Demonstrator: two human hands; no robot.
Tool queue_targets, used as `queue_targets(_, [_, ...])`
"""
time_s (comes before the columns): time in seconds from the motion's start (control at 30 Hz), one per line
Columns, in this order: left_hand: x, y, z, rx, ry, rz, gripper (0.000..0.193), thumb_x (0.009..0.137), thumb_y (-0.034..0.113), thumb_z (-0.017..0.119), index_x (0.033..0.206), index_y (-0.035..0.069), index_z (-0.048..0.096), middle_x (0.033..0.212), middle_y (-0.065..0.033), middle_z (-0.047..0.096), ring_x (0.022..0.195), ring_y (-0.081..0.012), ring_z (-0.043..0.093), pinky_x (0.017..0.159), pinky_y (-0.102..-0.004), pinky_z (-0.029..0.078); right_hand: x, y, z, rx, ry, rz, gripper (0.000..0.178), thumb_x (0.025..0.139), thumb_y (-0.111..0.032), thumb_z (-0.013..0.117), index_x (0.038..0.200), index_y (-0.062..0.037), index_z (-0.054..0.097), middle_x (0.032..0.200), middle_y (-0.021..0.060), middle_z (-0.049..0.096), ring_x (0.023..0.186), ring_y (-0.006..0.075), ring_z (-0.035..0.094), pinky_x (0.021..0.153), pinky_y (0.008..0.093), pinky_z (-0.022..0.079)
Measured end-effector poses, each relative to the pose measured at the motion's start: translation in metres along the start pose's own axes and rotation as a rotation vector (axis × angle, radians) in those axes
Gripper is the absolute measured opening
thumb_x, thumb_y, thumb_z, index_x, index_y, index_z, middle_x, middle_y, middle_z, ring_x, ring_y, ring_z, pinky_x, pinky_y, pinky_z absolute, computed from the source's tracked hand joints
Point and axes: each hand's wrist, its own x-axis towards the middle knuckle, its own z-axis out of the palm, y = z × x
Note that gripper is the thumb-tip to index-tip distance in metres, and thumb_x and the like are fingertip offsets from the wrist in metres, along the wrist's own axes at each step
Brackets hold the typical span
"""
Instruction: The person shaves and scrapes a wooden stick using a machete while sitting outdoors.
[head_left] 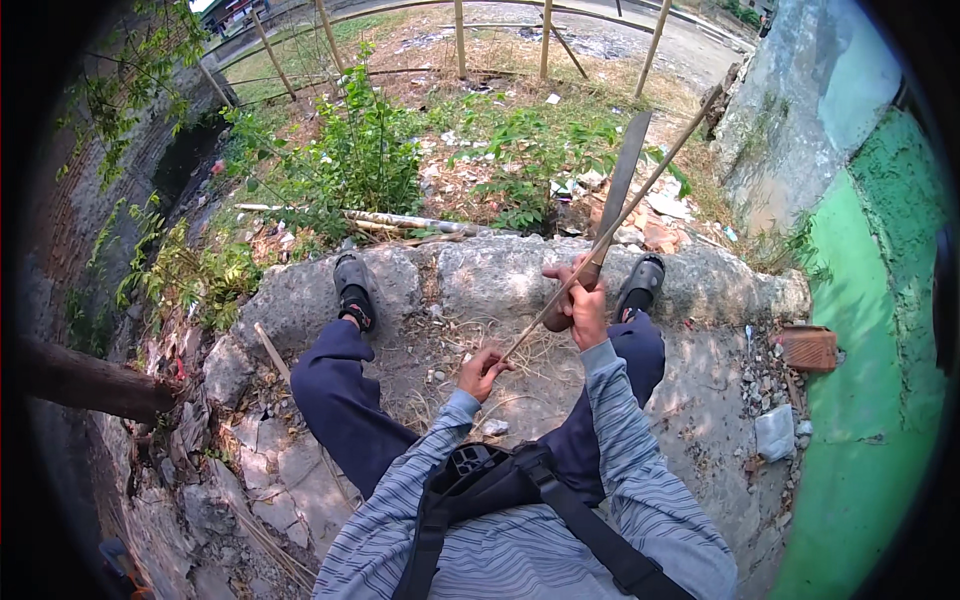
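Observation:
My right hand (588, 312) is closed round the wooden handle of a machete (624, 170), whose long dark blade points away from me. A thin, long stick (682, 142), apparently a bamboo strip, runs slantwise from lower left to upper right, passing by the machete and my right fingers. Its near end sits in the pinched fingers of my left hand (483, 373), low between my knees. Whether the blade touches the stick, I cannot tell. Pale curled shavings (535, 385) lie scattered on the ground under my hands.
My shoes (352, 285) rest by a rough stone ledge (490, 275). Beyond it are leafy plants (370, 150), litter and a bamboo fence (460, 40). A green wall (850, 380) rises on the right, near a reddish brick (806, 349). A log (95, 382) juts in at left.

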Motion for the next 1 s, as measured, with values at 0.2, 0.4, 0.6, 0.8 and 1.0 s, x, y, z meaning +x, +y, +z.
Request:
queue_targets(0.2, [-0.021,-0.053,0.002,0.0,0.01,-0.061,0.009,0.1,0.001,0.059,0.109,0.001,0.057,0.099,-0.0111,0.076,0.1,-0.0183,0.073,0.088,-0.0322,0.057,-0.015,0.038,-0.005,0.087,0.001,0.131,0.029,0.101,-0.032,0.067,0.11,-0.0084,0.052,0.098,0.0213,0.074,0.044,0.0065,0.046,0.046,0.0254,0.042])
queue_targets(0.4, [-0.023,-0.069,-0.001,-0.013,-0.056,-0.184,0.011,0.099,-0.001,0.06,0.11,0.001,0.058,0.105,-0.0113,0.074,0.103,-0.0181,0.072,0.092,-0.0314,0.056,-0.021,0.059,-0.009,0.107,-0.007,0.207,0.039,0.099,-0.043,0.069,0.112,-0.0106,0.051,0.098,0.0158,0.069,0.049,0.0053,0.047,0.05,0.0245,0.043])
queue_targets(0.6, [-0.018,-0.043,-0.007,0.25,-0.116,-0.265,0.027,0.093,0.004,0.071,0.117,0.003,0.06,0.115,-0.0124,0.072,0.111,-0.0246,0.07,0.097,-0.0378,0.055,-0.03,0.064,-0.007,0.221,-0.04,0.213,0.026,0.1,-0.021,0.071,0.107,-0.0137,0.047,0.099,0.0188,0.069,0.047,0.0066,0.049,0.049,0.0253,0.045])
queue_targets(0.8, [0.024,0.053,-0.05,0.251,0.261,-0.003,0.034,0.097,0.003,0.061,0.13,0.002,0.056,0.125,-0.0135,0.068,0.119,-0.0255,0.066,0.104,-0.0378,0.052,-0.036,0.08,0.005,0.188,-0.084,0.281,0.03,0.095,-0.009,0.074,0.106,-0.0131,0.046,0.094,0.0098,0.069,0.046,0.0066,0.047,0.046,0.0254,0.042])
queue_targets(1.0, [0.046,0.259,-0.069,-0.452,0.244,0.21,0.046,0.109,0.03,0.052,0.143,0.0,0.045,0.138,-0.0171,0.06,0.134,-0.0264,0.055,0.115,-0.0397,0.041,-0.044,0.093,0.016,0.208,-0.172,0.349,0.026,0.098,-0.007,0.068,0.108,-0.0154,0.045,0.09,0.0051,0.064,0.046,0.0049,0.043,0.047,0.0246,0.04])
